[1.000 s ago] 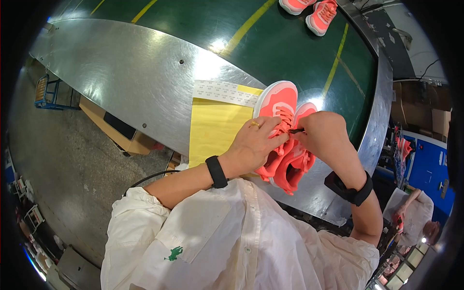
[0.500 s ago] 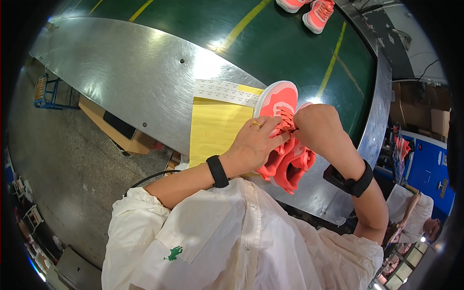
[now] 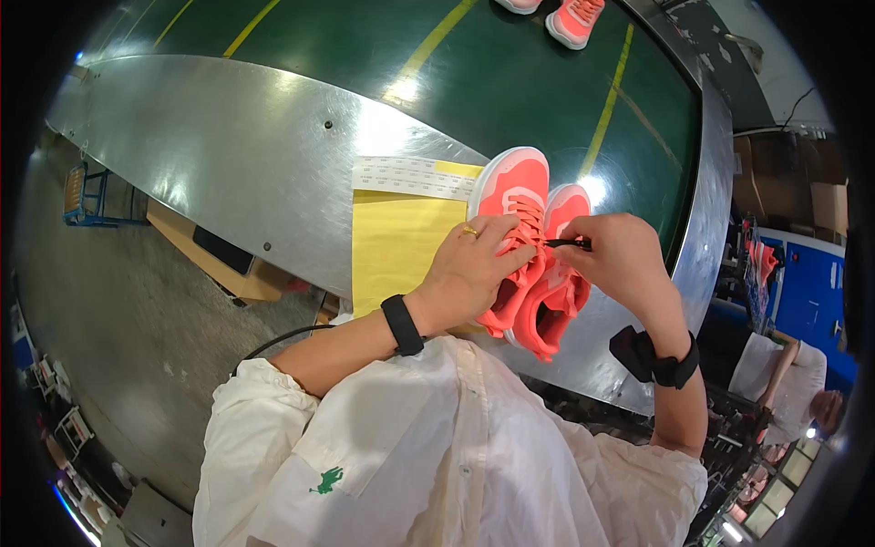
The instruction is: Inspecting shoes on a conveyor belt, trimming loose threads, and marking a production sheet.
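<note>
A pair of coral-pink sneakers stands side by side, toes pointing away from me: the left sneaker [image 3: 512, 178] and the right sneaker [image 3: 566, 201]. My left hand [image 3: 471, 269] grips the left sneaker around its laces, thumb and fingers closed over the upper. From the right, my right hand [image 3: 623, 255] pinches a slim black pointed tool [image 3: 571, 242]. Its tip meets the laced area of the left sneaker. I cannot make out exactly what the tip touches.
A yellow sheet [image 3: 401, 246] with a strip of white labels [image 3: 410, 176] lies left of the shoes on the metal table [image 3: 228, 128]. Beyond runs a green conveyor belt [image 3: 510, 82] carrying another sneaker pair [image 3: 574, 22]. A person [image 3: 788, 387] is at the far right.
My right hand has drawn back to the right and turned, so the black tool and the right sneaker's toe now show. My left hand keeps its hold. The whole view has shifted slightly.
</note>
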{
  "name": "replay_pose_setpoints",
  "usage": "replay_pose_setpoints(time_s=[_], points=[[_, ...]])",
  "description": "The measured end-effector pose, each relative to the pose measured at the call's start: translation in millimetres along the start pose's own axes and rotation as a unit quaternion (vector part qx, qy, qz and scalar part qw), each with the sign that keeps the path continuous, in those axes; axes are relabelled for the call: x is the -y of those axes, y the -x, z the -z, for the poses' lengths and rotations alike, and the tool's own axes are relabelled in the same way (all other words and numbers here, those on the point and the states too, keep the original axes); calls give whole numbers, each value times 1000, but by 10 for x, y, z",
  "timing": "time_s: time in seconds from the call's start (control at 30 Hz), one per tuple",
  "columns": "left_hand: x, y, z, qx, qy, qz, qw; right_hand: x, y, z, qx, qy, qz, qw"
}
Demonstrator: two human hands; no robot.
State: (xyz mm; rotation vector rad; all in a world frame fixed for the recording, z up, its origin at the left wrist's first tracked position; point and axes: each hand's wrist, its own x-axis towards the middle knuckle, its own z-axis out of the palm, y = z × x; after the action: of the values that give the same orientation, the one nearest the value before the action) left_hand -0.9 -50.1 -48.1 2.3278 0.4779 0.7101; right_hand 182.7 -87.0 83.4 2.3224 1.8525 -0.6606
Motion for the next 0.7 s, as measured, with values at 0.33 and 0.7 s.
replay_pose_setpoints(time_s=[0.33,0.7], points=[[-5,-14,17,-1,-7,-5,1000,100,-192,-90,14,158,67,985],[36,9,7,-1,8,-9,1000,70,-259,-22,86,147,62,983]])
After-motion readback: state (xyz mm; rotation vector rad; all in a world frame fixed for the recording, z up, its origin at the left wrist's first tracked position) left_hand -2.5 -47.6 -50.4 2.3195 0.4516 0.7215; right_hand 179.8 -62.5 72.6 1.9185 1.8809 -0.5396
